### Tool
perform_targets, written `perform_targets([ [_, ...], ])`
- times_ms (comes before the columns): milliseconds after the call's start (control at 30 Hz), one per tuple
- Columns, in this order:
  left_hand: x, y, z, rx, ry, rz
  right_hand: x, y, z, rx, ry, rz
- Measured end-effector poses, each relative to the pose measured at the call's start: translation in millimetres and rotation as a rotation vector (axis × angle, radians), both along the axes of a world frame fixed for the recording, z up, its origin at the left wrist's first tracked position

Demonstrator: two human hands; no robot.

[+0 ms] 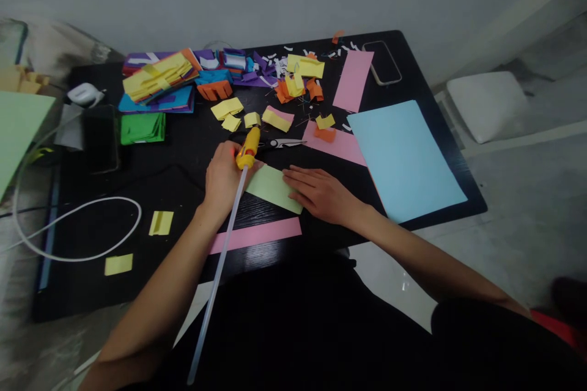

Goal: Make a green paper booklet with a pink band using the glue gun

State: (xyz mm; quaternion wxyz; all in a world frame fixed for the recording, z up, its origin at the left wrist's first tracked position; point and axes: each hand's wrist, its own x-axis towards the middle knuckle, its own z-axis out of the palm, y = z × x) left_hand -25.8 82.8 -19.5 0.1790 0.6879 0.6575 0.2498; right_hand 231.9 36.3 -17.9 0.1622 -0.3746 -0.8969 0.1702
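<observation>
A yellow hot glue gun (248, 149) is gripped in my left hand (221, 176), and a long translucent glue stick (220, 269) juts from its back toward my body. Under the gun lies a pale green strip of paper (271, 186); the thumb of that hand reaches its left end. My right hand (323, 194) rests on the strip's right end with the fingers stretched out flat. Just beyond the hands is a pair of scissors (280, 143) with dark handles, partly hidden behind the gun. A pink strip (263, 235) lies nearer to me.
Light blue sheets (408, 159) cover the table's right side, with a phone (383, 64) behind. Folded coloured papers (158, 76) and scraps (298, 85) crowd the back. At left are a second dark phone (99, 137), a white cable (137, 211) and small yellow pieces (161, 223).
</observation>
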Motion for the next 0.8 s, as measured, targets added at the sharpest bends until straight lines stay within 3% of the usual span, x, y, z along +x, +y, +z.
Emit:
perform_targets([
  [267,2.4,0.2,2.2,-0.041,-0.034,0.048,33.1,-32.0,6.2,0.004,-0.058,-0.061],
  [433,1.0,1.1,-1.0,-0.044,-0.069,0.061,37.9,-31.0,16.7,0.062,0.066,-0.113],
  [567,0.3,0.7,-4.2,-0.026,-0.115,0.059,12.4,-13.4,22.3,0.066,0.141,-0.190],
  [700,0.1,-0.4,-6.3,-0.004,-0.134,0.047,-26.3,2.3,11.7,-0.011,0.016,-0.003],
  [800,0.6,-1.3,-6.7,0.007,-0.134,0.050,-33.1,1.2,-0.1,-0.049,-0.083,0.032],
])
